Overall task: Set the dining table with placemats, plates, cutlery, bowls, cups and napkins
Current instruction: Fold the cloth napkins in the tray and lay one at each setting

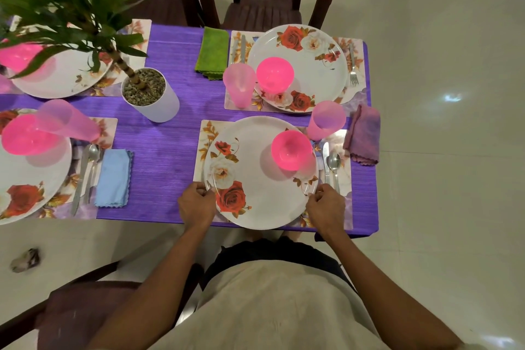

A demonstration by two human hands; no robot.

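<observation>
1. Your left hand [196, 202] and right hand [325, 203] sit nearest you, well apart, each with fingers curled onto the near rim of the floral plate [255, 179]: left at its left edge, right at its right edge.
2. Between the hands, the plate lies on its placemat [202, 133] at the table's near edge; being round, it has no long axis, and both hands are equally close, so any nudge is likely a two-handed one.
3. On the plate's far right stands a pink bowl [292, 150].
4. Right of the plate lie a knife [326, 160] and a spoon [334, 166], long axes pointing away from you.
5. Beyond them stand a pink cup [326, 120] and a purple napkin [364, 135].
</observation>
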